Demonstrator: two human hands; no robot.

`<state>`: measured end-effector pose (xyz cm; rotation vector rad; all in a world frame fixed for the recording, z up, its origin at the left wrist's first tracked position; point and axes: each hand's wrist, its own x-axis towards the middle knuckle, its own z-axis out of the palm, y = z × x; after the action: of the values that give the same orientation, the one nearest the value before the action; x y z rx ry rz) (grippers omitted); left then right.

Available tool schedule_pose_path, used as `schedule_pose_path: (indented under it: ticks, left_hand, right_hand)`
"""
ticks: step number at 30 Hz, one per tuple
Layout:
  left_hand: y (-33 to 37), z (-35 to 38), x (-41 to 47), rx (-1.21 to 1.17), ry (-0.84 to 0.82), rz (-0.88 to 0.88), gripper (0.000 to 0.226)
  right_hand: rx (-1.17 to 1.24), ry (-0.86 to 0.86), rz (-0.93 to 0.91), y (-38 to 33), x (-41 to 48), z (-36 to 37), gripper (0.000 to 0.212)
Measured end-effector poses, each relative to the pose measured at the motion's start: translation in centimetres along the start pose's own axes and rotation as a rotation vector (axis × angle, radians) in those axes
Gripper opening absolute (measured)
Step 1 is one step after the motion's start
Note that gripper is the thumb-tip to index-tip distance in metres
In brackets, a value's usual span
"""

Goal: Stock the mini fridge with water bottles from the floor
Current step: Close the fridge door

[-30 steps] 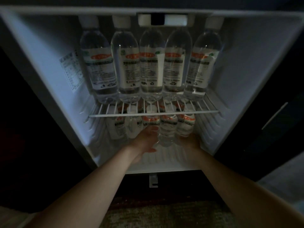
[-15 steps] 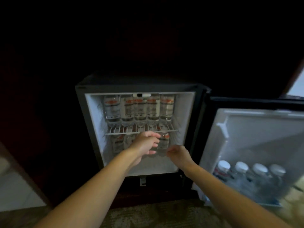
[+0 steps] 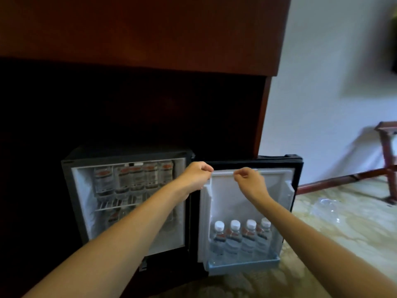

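Left hand, fingers curled, hangs just right of the fridge, whose top shelf carries five bottles. Right hand, likewise curled, nears the open door top edge; grip on it cannot be told. Door rack: four capped bottles. Wrap on floor.

Black fridge, white inside; bottles: white caps, prob. red labels.

dark wood cabinet overhead; white wall right; pale mottled floor; wooden stand at edge
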<state>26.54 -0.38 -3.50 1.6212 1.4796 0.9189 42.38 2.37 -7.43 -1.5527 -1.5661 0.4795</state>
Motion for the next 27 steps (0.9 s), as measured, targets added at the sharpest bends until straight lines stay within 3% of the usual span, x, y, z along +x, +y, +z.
schedule_pose_path:
  ticks: [5, 8, 12, 18, 27]
  left_hand:
    - [3.2, 2.9, 3.5, 0.239, -0.129, 0.071, 0.042]
    - [4.0, 4.0, 5.7, 0.328, -0.147, 0.066, 0.049]
    - [4.0, 4.6, 7.6, 0.387, -0.165, 0.063, 0.057]
    - [3.8, 5.3, 9.4, 0.381, -0.166, 0.067, 0.059]
    - [3.8, 7.2, 8.6, 0.412, -0.162, 0.098, 0.059]
  right_hand:
    - [-0.255, 0.037, 0.007, 3.8, 4.0, -4.5, 0.051]
    - [-0.507, -0.040, 0.029, 5.3, 6.5, -5.5, 0.064]
    - [-0.613, -0.183, 0.059, 6.0, 9.3, -6.0, 0.076]
    - [-0.786, -0.310, 0.016, 6.0, 10.9, -6.4, 0.066]
    - [-0.688, -0.140, 0.014, 6.0, 8.1, -6.3, 0.050]
